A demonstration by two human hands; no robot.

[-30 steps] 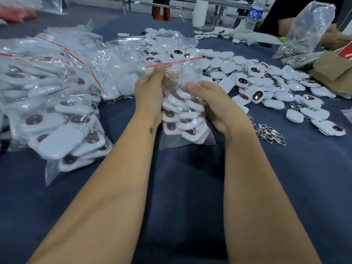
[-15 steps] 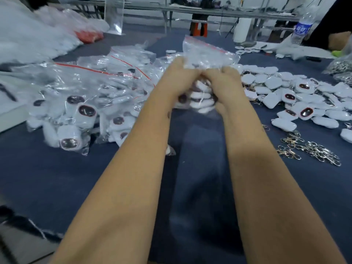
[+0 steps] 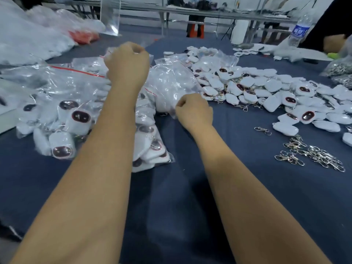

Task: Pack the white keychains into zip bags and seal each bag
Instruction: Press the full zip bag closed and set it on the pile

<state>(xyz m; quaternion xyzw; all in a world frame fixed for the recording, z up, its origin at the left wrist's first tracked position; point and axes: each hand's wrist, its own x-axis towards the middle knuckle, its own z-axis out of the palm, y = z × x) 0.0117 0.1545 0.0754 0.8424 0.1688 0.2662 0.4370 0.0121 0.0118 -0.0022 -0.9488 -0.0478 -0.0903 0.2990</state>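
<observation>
A filled zip bag (image 3: 171,82), blurred white, lies across the pile of packed zip bags (image 3: 62,111) on the left of the blue table (image 3: 181,187). My left hand (image 3: 126,63) is raised over the pile with its fingers curled at the bag's far end, and its grip is partly hidden. My right hand (image 3: 194,111) is lower and pinches the bag's near corner. Loose white keychains (image 3: 266,92) with dark oval faces spread over the right half of the table.
A heap of metal key rings (image 3: 312,155) lies at the right front. Large white plastic sacks (image 3: 28,40) sit at the far left. A water bottle (image 3: 301,31) and another person's arm (image 3: 335,42) are at the far right, with a bag of rings (image 3: 341,67) below.
The bag was held up between both hands in front of me. It has gone down onto the pile of packed bags, and my hands have moved apart, left high, right low.
</observation>
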